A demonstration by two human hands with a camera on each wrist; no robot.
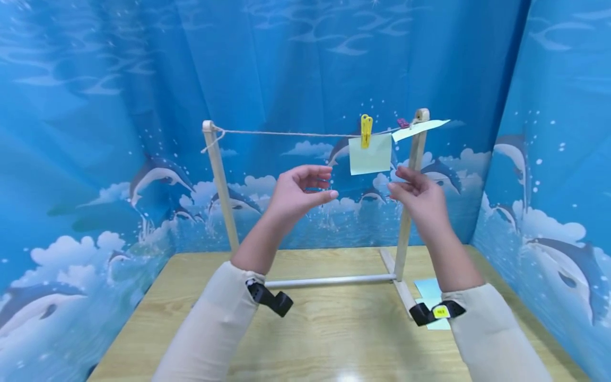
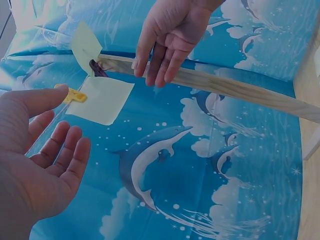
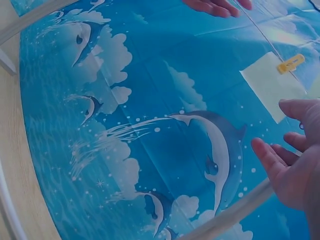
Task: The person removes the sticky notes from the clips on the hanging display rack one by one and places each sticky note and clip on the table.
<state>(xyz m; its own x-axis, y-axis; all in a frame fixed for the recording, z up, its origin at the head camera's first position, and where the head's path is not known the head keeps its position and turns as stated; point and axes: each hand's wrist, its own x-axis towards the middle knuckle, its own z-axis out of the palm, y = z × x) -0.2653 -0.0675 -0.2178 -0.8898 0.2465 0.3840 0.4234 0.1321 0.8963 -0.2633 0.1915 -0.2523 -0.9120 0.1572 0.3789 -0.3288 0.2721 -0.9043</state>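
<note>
A string runs between two upright posts. From it hangs a pale green square of paper, pinned by a yellow clothespin. Close to the right post, a purple clothespin sits by a second pale sheet that sticks out sideways. My left hand is raised left of the hanging square, below the string, fingers loosely bent and holding nothing. On the other side my right hand, also empty, is raised just below and right of that square, in front of the right post.
The wooden frame has a left post, a right post and a low crossbar above the table. Light blue and green paper squares lie at the right, partly behind my right wrist. Dolphin-print curtains surround the table.
</note>
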